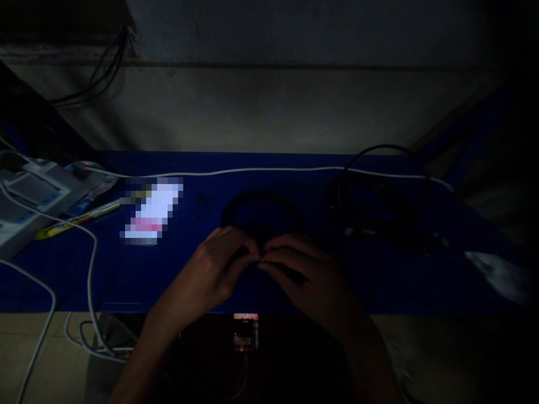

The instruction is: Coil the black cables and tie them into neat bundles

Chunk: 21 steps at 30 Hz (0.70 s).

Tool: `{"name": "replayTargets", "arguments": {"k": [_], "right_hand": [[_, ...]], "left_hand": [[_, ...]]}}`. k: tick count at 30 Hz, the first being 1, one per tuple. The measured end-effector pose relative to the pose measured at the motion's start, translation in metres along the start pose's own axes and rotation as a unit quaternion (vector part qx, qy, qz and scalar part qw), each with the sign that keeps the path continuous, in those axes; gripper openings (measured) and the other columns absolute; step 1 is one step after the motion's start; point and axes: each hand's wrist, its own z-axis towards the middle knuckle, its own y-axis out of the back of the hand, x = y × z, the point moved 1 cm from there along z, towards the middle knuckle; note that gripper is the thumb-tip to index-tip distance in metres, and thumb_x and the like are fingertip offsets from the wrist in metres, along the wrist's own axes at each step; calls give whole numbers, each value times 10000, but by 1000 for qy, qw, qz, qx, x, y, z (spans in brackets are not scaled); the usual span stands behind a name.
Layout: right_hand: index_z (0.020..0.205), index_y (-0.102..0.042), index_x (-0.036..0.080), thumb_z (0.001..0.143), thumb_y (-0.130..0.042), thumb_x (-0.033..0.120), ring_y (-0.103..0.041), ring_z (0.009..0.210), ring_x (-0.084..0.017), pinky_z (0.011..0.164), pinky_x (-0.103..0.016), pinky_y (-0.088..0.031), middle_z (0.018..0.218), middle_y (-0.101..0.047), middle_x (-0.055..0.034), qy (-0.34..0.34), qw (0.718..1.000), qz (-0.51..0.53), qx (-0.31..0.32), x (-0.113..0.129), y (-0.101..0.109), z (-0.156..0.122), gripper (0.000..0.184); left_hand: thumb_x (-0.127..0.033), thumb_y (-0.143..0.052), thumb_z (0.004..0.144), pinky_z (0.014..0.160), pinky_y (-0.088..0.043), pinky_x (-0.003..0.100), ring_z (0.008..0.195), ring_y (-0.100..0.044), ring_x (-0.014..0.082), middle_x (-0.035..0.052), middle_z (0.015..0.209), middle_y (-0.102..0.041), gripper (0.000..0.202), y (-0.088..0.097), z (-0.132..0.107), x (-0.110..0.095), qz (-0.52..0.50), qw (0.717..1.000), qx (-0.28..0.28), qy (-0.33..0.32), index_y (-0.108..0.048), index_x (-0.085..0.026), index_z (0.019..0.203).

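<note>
A coil of black cable (pixel 261 194) lies on the blue table, and its near side is hidden by my hands. My left hand (pixel 221 258) is closed in a pinch at the front of the coil. Fingertip to fingertip with it, my right hand (pixel 301 264) pinches from the other side. Whatever sits between the fingertips is too dark and small to name. Farther right lies a larger bundle of black cables (pixel 370 202), one loop rising above the rest.
A lit phone (pixel 154 210) and a yellow pen-like stick (pixel 84 220) lie left on the blue table (pixel 189 286). White power strips (pixel 37 196) with cords fill the left end. A white cable (pixel 261 169) crosses the back. Clear plastic (pixel 497 272) lies right. A small lit screen (pixel 246 332) shows below.
</note>
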Motion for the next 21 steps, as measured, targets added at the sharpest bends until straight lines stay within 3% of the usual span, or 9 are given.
{"name": "replayTargets", "arguments": {"k": [21], "right_hand": [[1133, -803, 295, 974, -723, 119, -699, 1125, -187, 994, -344, -575, 1200, -743, -28, 22, 999, 43, 19, -6, -2, -4, 251]], "left_hand": [[-156, -593, 1061, 908, -496, 314, 985, -660, 169, 30, 1029, -708, 91, -1, 1, 1, -2, 1000, -6, -9, -674, -195, 1080]]}}
